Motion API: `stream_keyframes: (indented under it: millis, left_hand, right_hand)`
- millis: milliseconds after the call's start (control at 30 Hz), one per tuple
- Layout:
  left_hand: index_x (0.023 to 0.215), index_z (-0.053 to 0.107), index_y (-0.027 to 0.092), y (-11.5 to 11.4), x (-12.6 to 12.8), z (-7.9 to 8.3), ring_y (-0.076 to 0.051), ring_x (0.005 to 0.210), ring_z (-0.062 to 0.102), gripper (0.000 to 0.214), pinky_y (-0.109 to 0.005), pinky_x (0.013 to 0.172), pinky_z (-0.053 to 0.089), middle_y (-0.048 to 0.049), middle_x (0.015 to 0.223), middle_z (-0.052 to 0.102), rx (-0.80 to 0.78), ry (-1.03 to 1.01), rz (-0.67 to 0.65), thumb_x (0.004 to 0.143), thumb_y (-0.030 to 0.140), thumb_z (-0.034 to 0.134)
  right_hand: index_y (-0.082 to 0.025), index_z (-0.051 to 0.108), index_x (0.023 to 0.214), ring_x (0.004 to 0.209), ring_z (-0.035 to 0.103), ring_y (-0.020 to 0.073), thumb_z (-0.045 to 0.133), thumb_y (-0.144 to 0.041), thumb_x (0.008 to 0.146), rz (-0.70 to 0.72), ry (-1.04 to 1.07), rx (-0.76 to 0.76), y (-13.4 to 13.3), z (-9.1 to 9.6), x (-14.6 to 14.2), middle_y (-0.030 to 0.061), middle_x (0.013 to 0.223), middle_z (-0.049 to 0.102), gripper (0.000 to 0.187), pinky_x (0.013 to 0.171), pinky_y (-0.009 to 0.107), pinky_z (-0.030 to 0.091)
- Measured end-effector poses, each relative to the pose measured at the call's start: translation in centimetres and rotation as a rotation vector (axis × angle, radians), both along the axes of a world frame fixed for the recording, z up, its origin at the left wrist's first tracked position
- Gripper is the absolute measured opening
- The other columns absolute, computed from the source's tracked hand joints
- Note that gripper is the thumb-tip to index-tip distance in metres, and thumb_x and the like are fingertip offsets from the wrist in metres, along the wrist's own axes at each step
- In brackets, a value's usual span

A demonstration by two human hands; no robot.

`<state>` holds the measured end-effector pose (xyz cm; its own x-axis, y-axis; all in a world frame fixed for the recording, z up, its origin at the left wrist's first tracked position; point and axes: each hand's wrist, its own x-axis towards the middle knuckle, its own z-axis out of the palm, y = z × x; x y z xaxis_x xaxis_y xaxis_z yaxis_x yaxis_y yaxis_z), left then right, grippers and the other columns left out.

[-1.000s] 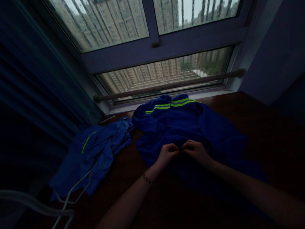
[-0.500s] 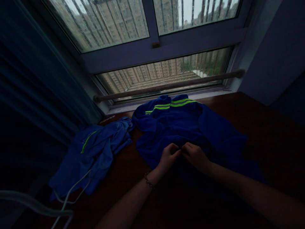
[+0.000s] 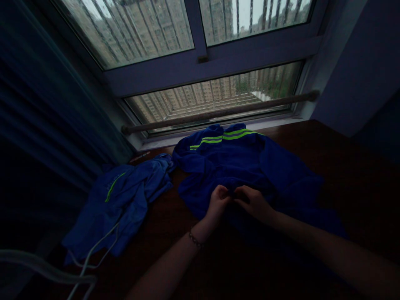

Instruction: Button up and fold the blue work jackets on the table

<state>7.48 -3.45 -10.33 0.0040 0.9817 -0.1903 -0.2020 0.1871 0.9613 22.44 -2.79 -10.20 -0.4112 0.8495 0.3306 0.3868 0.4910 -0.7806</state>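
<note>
A dark blue garment (image 3: pixel 268 171) with neon green stripes lies spread on the dark wooden table (image 3: pixel 350 166) below the window. My left hand (image 3: pixel 217 202), a bracelet on its wrist, pinches the cloth near the garment's middle. My right hand (image 3: pixel 253 202) meets it fingertip to fingertip and pinches the same fold. Both hands are closed on the fabric; what lies between the fingertips is too dark to make out.
A second, lighter blue garment (image 3: pixel 121 204) with a green stripe lies crumpled at the left of the table. A white cable (image 3: pixel 90 258) runs over it toward the lower left. A dark curtain (image 3: pixel 40 125) hangs at the left. A rod (image 3: pixel 218 111) crosses the window sill.
Both hands have shifted slightly left and away from me on the dark blue garment, staying pinched together on the cloth. The garments have not moved otherwise.
</note>
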Motion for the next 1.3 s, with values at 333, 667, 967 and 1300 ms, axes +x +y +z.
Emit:
stream_keyframes:
  millis: [333, 667, 967, 1300]
  left_hand:
    - [0.074, 0.038, 0.019, 0.0, -0.1, 0.2, -0.006, 0.054, 0.046, 0.03, -0.016, 0.052, 0.036, 0.0064, 0.063, 0.047, 0.046, -0.034, -0.037, 0.052, 0.009, 0.057]
    - [0.071, 0.045, 0.017, 0.0, -0.1, -0.1, -0.008, 0.059, 0.049, 0.02, -0.018, 0.055, 0.036, 0.0045, 0.064, 0.05, 0.138, 0.184, -0.087, 0.056, 0.01, 0.055]
    - [0.064, 0.051, 0.015, 0.0, -0.1, -0.6, -0.01, 0.057, 0.051, 0.017, -0.02, 0.054, 0.038, 0.0021, 0.059, 0.054, 0.143, 0.314, -0.062, 0.06, 0.024, 0.064]
    - [0.062, 0.051, 0.015, 0.1, -0.3, -0.5, -0.01, 0.055, 0.05, 0.019, -0.02, 0.052, 0.037, 0.0019, 0.059, 0.055, 0.114, 0.293, -0.122, 0.058, 0.025, 0.066]
  right_hand:
    - [-0.016, 0.057, 0.081, 0.066, 0.057, 0.0121, 0.049, -0.026, 0.077, 0.008, 0.196, -0.288, 0.5, 0.3, -0.2, 0.0005, 0.071, 0.06, 0.013, 0.062, 0.022, 0.043]
    - [-0.016, 0.052, 0.081, 0.07, 0.053, 0.0139, 0.039, -0.017, 0.081, -0.04, -0.169, 0.081, 0.3, -0.5, -0.3, 0.0038, 0.075, 0.056, 0.012, 0.066, 0.026, 0.041]
    - [-0.017, 0.044, 0.076, 0.064, 0.05, 0.0141, 0.032, -0.009, 0.079, -0.065, -0.295, 0.158, 0.0, -1.3, -0.3, 0.0039, 0.07, 0.052, 0.015, 0.062, 0.025, 0.038]
    - [-0.018, 0.044, 0.069, 0.055, 0.051, 0.0118, 0.042, -0.017, 0.077, -0.154, -0.067, -0.154, 0.1, -0.5, -0.2, -0.0005, 0.06, 0.053, 0.009, 0.053, 0.022, 0.035]
